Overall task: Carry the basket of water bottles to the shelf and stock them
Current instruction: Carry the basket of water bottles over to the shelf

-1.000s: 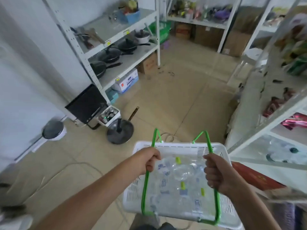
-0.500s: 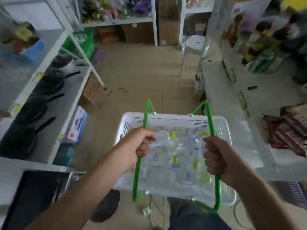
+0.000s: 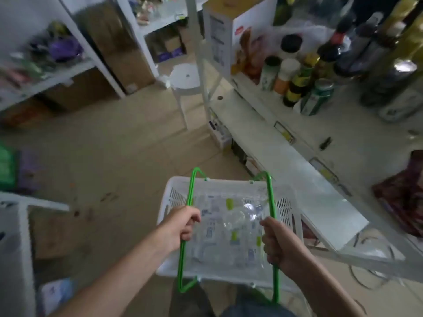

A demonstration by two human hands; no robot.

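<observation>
I hold a white plastic basket (image 3: 176,195) in front of me, off the floor, by its two green wire handles. My left hand (image 3: 180,223) is closed around the left handle (image 3: 191,186), my right hand (image 3: 278,241) around the right handle (image 3: 270,193). Inside lie several clear water bottles (image 3: 231,225) with yellow-green caps and pale blue labels. The white shelf (image 3: 304,161) runs along my right, its bare board just beyond the basket's right rim.
The right shelf carries sauce bottles and cans (image 3: 304,78), a carton (image 3: 231,35) and dark red packets (image 3: 402,193). A white stool (image 3: 186,77) stands ahead by the shelf post. More white racks stand at the left (image 3: 57,74), with cardboard boxes (image 3: 130,62) behind. Tiled floor (image 3: 114,152) lies between.
My view has swung to the right: the pan rack left the frame and the right shelf with bottles came close. Both hands kept their grip on the basket handles.
</observation>
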